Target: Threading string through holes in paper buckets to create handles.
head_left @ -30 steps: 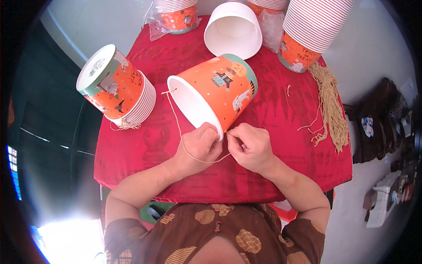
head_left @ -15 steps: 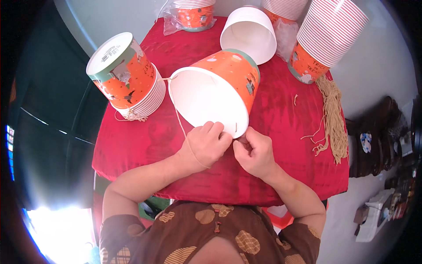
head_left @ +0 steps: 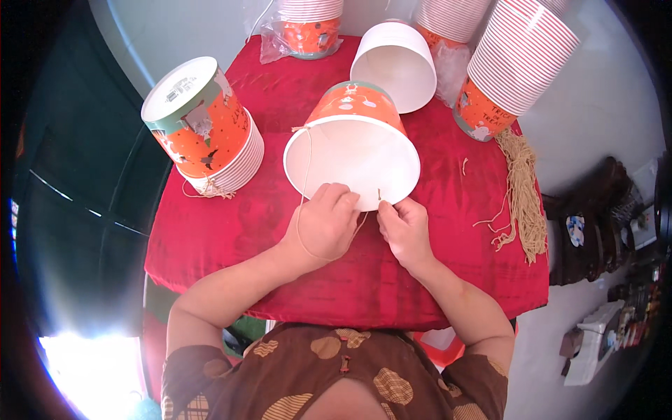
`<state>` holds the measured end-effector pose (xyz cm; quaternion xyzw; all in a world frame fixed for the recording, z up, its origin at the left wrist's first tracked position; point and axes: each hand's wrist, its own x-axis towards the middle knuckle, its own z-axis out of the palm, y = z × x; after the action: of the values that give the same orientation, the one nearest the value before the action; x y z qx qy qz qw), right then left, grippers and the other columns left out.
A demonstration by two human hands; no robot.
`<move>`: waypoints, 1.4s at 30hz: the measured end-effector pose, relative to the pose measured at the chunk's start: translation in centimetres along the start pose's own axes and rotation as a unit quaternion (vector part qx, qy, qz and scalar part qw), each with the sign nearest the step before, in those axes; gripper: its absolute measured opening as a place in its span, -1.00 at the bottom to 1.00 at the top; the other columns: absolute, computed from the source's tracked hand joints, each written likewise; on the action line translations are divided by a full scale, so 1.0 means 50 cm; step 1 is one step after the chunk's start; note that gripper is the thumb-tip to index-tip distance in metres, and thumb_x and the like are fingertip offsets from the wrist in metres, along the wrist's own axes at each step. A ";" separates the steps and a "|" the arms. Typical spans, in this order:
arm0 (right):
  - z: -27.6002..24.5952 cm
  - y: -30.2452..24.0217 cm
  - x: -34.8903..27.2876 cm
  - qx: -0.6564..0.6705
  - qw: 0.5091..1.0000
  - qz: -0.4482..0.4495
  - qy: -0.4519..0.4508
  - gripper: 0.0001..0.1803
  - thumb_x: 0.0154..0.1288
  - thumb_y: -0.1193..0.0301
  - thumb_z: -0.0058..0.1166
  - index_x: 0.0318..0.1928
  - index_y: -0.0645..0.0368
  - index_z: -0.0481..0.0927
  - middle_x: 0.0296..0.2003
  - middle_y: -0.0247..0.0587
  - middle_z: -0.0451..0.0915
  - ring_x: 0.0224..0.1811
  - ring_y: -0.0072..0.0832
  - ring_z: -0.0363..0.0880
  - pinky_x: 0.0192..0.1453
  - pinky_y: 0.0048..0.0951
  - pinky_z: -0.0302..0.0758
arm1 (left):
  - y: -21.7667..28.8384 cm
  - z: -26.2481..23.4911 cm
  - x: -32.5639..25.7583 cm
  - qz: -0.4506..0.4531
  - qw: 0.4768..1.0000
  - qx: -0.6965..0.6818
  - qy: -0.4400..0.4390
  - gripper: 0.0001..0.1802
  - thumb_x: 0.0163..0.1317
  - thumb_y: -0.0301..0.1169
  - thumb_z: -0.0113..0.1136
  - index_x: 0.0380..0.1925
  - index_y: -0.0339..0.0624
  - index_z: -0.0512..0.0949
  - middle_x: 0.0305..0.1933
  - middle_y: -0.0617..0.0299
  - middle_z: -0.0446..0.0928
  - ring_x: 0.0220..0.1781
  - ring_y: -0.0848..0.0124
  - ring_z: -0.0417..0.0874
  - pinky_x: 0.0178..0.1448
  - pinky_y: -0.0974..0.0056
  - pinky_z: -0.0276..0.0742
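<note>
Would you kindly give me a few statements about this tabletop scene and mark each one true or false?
1. The left hand and right hand are both at the near rim of the orange bucket. True.
2. The bucket's open mouth faces away from the person. False: it faces toward the person.
3. A bundle of tan string lies on the tablecloth. True.
4. That bundle is left of the bucket. False: it is on the right.
5. The left-hand stack stands base up. True.

Gap between bucket (head_left: 353, 154) and twine bundle (head_left: 522, 199)
</note>
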<state>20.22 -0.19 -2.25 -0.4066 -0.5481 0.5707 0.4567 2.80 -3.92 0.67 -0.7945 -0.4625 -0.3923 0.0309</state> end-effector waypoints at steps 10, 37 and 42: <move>0.038 -0.039 0.039 -0.006 0.995 0.074 -0.069 -0.73 0.40 0.47 -0.05 -0.49 0.26 0.50 -0.65 -0.40 0.45 -0.66 -0.71 0.35 -0.63 -0.58 0.24 | -0.063 0.010 -0.001 -0.085 0.992 -0.092 0.031 -0.64 0.11 -0.61 0.25 -0.05 -0.29 0.48 -0.21 0.00 0.54 -0.43 0.20 0.60 -0.36 0.19 0.54; 0.038 -0.023 0.078 -0.073 0.976 0.111 -0.173 -0.80 0.29 0.47 0.05 -0.12 0.30 0.57 -0.60 -0.30 0.50 -0.69 -0.61 0.46 -0.69 -0.51 0.40 | -0.089 0.022 -0.002 -0.279 0.914 -0.293 0.001 -0.94 0.27 -0.58 0.10 -0.38 -0.35 0.50 -0.52 0.15 0.59 -0.56 0.44 0.59 -0.45 0.32 0.52; 0.040 -0.037 0.081 -0.124 0.967 0.130 -0.180 -0.81 0.27 0.39 0.14 -0.21 0.26 0.65 -0.62 -0.33 0.54 -0.69 -0.67 0.42 -0.64 -0.50 0.35 | -0.086 0.032 -0.004 -0.296 0.893 -0.337 0.027 -0.93 0.30 -0.59 0.04 -0.38 -0.34 0.47 -0.53 0.18 0.58 -0.59 0.52 0.55 -0.48 0.38 0.50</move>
<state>17.42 3.19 -0.11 -0.4183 -0.6301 0.6164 0.2191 0.42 -0.95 -1.93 -0.5726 -0.5156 -0.5367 -0.3438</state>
